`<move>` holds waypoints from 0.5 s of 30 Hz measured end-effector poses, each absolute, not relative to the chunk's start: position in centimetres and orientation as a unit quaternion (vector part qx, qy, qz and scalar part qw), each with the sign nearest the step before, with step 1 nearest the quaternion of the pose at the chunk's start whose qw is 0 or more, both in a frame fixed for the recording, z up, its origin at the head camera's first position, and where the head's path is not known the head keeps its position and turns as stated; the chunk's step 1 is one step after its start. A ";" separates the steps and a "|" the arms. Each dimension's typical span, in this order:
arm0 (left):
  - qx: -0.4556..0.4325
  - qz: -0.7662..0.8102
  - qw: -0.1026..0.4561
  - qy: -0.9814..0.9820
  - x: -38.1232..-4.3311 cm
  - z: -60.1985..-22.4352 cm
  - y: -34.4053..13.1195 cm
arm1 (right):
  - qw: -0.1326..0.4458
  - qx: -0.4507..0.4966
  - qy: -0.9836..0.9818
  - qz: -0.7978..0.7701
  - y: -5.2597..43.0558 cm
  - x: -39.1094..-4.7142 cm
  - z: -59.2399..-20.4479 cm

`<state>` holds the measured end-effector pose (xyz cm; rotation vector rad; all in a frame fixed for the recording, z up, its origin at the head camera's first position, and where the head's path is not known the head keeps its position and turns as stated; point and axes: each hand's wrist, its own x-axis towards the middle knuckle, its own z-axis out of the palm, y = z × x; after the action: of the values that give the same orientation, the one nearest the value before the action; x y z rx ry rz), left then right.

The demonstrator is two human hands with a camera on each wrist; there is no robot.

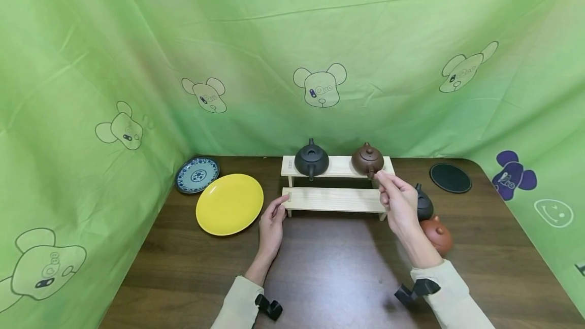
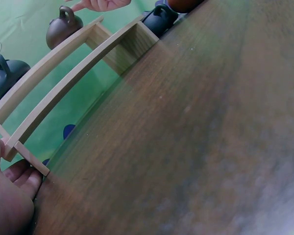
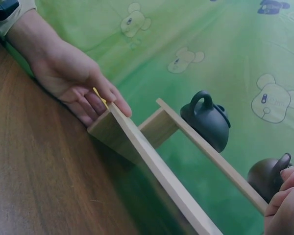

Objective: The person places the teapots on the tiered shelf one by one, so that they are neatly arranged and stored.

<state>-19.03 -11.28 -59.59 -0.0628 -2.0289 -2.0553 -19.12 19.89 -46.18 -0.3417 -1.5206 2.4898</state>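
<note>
Brown clay teapot (image 1: 367, 159), right end of the wooden shelf's (image 1: 335, 199) upper step: small, rigid, likely brittle, lid loose; best held by the handle. Right hand (image 1: 396, 201) fingers loosely curled just beside it, holding nothing; left hand (image 1: 272, 223) fingertips rest on the shelf's left end.

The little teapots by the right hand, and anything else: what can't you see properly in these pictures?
- Black teapot and reddish teapot on the table: head view, partly hidden behind the right hand.
- Brown teapot on the wooden shelf: right wrist view, cut off by the right hand.
- Left hand: left wrist view, cut off by the picture's edge.
</note>
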 end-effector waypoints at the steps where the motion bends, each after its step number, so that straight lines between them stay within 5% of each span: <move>1: -0.024 -0.707 0.131 -0.695 -19.0 -59.5 -11.2 | 0.103 -0.115 -0.520 0.840 19.9 -19.0 -46.2; 15: -0.030 -0.708 0.143 -0.691 -17.9 -57.4 -10.7 | 0.113 -0.104 -0.537 0.829 20.8 -17.3 -46.6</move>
<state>-17.90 -10.68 -57.37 -0.0864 -1.9919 -2.0427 -17.32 20.77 -46.63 -0.3040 -1.5770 2.4332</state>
